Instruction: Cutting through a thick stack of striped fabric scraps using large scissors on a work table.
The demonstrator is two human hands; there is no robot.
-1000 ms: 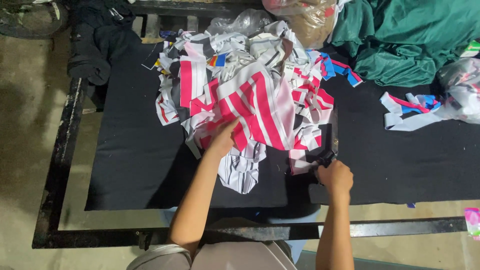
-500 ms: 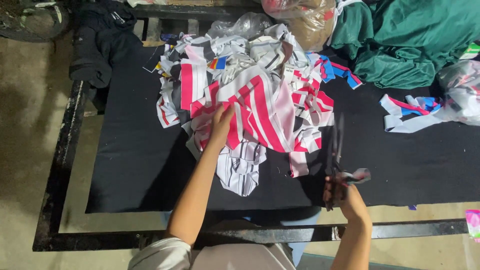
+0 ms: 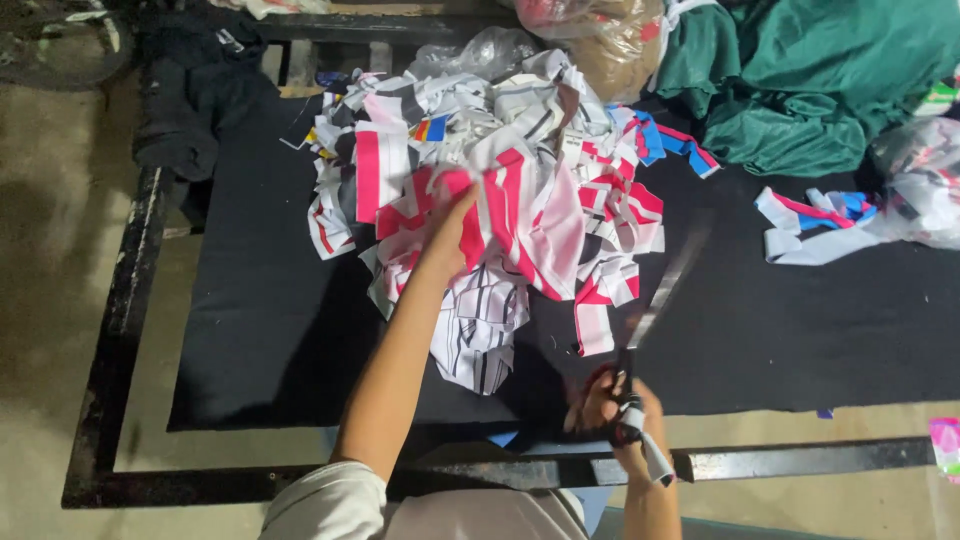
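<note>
My left hand (image 3: pixel 450 236) reaches into a heap of pink, white and striped fabric scraps (image 3: pixel 500 190) and grips a pink-and-white striped piece (image 3: pixel 520 215), lifting it a little. Near the table's front edge, my right hand (image 3: pixel 610 410) holds a pair of scissors (image 3: pixel 655 300) by the handles. The blades are blurred and point up and to the right, toward the heap.
The heap lies on a black cloth-covered table (image 3: pixel 270 330) with a black metal frame (image 3: pixel 130 300). Green fabric (image 3: pixel 810 80) is piled at the back right, with loose strips (image 3: pixel 815 225) and a plastic bag of scraps (image 3: pixel 925 180) beside it. Dark clothing (image 3: pixel 190 90) hangs at the back left.
My right hand has picked up the scissors and swung them from the heap's edge to the front of the table, blades now angled up-right. My left hand has kept its hold in the heap.
</note>
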